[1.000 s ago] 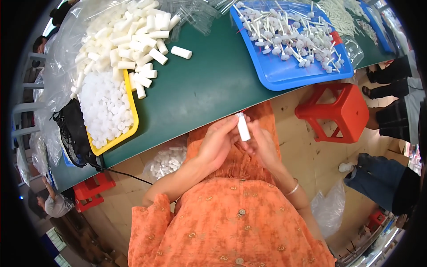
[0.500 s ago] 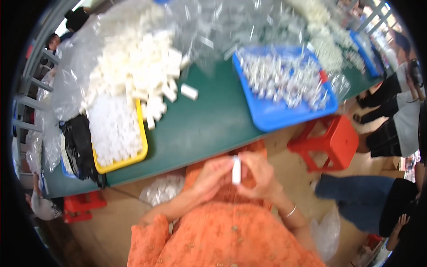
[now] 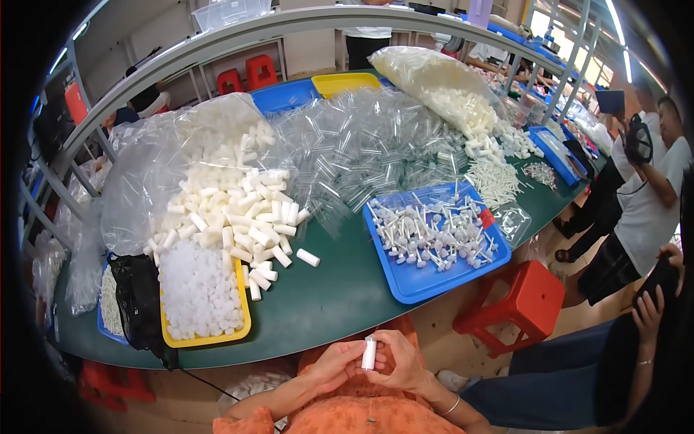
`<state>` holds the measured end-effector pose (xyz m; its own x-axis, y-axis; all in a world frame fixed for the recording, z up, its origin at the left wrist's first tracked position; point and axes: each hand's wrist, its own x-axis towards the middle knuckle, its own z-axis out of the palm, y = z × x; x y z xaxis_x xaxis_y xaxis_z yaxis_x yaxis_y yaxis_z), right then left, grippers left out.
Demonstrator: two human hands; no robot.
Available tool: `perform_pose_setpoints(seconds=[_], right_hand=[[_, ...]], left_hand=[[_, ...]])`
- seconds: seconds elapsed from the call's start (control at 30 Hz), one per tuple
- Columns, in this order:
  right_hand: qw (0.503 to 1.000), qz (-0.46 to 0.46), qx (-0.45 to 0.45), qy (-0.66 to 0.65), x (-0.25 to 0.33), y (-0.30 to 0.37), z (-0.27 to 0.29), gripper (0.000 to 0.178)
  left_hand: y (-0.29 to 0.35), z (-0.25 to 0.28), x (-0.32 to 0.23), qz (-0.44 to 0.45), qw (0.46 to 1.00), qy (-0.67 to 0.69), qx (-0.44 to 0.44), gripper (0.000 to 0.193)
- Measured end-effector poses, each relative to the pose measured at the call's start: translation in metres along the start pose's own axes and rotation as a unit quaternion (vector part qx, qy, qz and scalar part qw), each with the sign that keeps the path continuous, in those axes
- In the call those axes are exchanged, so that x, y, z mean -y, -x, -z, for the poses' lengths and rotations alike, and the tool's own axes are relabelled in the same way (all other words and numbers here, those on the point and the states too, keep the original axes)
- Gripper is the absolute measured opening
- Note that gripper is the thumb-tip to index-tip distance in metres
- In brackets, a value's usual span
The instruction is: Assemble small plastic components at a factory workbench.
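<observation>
As I watch, fingers of the left hand [image 3: 336, 366] and right hand [image 3: 405, 364] clamp 1 white cylinder [image 3: 369, 355] at lower centre; I judge it unfinished, with cream cylinders [image 3: 260, 235] loose at left centre.

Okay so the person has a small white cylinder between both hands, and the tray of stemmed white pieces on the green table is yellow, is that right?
Not quite: the tray of stemmed white pieces on the green table is blue, not yellow, as the head view shows. The small white cylinder is indeed between the left hand and right hand.
</observation>
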<state>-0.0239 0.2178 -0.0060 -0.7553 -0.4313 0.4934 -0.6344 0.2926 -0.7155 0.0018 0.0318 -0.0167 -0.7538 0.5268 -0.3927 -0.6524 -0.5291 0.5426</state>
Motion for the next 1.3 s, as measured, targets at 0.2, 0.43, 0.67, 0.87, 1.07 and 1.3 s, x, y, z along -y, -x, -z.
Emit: perform_pose_setpoints(seconds=[0.2,0.43,0.67,0.87,1.07,1.3], right_hand=[[0.999,-0.012,-0.027,-0.018,0.015,0.005,-0.005,0.06],[0.999,0.012,0.016,-0.026,0.021,0.007,-0.008,0.063],[0.998,0.016,0.043,0.033,-0.004,-0.03,0.028,0.034],[0.952,-0.067,-0.11,0.277,-0.067,-0.086,0.065,0.02],[0.923,-0.107,-0.055,0.367,-0.096,-0.107,0.051,0.023],[0.963,-0.19,-0.138,0.131,-0.085,-0.083,0.062,0.02]], left_hand=[[0.012,-0.003,0.005,0.005,1.0,0.0,-0.003,0.039],[0.028,-0.003,0.015,0.0,0.998,0.06,-0.009,0.037],[0.069,0.052,0.002,-0.036,0.991,-0.016,-0.127,0.03],[0.154,0.183,0.039,0.153,0.835,-0.419,-0.323,0.035],[0.161,0.187,0.045,0.264,0.517,-0.79,-0.197,0.051],[0.052,0.015,-0.123,-0.116,0.659,-0.735,-0.106,0.012]])
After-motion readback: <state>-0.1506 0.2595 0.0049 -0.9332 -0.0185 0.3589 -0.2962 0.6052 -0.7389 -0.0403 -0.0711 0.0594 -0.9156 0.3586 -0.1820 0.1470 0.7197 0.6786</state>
